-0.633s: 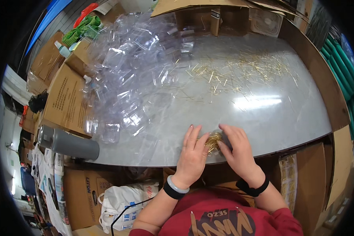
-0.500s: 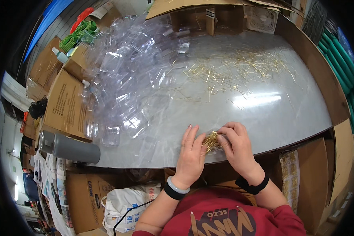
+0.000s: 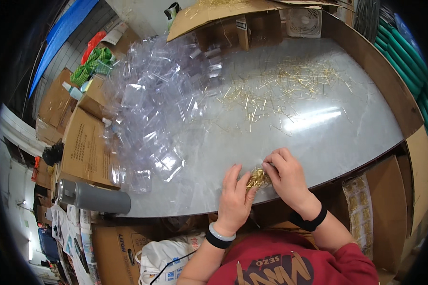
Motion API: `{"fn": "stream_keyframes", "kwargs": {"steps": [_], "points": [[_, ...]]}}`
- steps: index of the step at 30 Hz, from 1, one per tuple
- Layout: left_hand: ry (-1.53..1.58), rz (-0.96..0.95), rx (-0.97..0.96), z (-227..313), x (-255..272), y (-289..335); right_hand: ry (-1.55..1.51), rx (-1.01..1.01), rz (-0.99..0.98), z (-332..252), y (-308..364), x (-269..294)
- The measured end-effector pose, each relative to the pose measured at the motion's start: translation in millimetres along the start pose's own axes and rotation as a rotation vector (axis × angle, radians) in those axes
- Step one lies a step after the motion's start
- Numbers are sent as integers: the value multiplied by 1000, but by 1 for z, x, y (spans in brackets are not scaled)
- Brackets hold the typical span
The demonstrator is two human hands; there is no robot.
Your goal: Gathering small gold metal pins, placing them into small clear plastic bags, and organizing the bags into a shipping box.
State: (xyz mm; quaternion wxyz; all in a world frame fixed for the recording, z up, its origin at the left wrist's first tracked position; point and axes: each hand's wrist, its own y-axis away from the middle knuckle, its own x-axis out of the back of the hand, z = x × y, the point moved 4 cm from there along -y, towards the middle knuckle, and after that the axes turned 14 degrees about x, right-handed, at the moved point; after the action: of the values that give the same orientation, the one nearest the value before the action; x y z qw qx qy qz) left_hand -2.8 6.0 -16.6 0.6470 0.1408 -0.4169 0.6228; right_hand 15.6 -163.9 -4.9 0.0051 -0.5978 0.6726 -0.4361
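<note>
A small bundle of thin gold wire pieces [image 3: 258, 178] is between my two hands, just above the near edge of the grey table. My left hand [image 3: 235, 198] curls around the bundle's left side, thumb and fingers against it. At its upper right, my right hand [image 3: 288, 179] is closed in a pinch, the fingertips touching the bundle; the exact pieces in that pinch are hidden. More loose gold wire pieces [image 3: 299, 81] lie scattered over the far middle and right of the table.
Clear plastic boxes [image 3: 150, 102] are heaped across the table's left side. A grey bottle [image 3: 100, 197] lies at the near left corner. Cardboard walls [image 3: 383, 71] border the table, and a white fan [image 3: 303, 23] stands at the back. Below the edge hangs a white bag [image 3: 164, 259].
The whole view has shifted slightly. My left fingers have drawn in around the bundle, which looks more compact and turned. My right hand stays at its right side, fingers pinched tighter.
</note>
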Motion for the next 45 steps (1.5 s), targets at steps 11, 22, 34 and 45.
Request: {"fn": "stream_keyframes", "kwargs": {"steps": [11, 22, 34, 45], "points": [[272, -24, 43, -9, 4, 3, 242, 356, -215, -41, 7, 7], [127, -2, 43, -9, 2, 4, 174, 264, -221, -30, 13, -6], [655, -172, 149, -26, 4, 4, 221, 332, -347, -45, 9, -14], [956, -83, 310, -36, 6, 8, 268, 318, -173, -54, 8, -8]]}}
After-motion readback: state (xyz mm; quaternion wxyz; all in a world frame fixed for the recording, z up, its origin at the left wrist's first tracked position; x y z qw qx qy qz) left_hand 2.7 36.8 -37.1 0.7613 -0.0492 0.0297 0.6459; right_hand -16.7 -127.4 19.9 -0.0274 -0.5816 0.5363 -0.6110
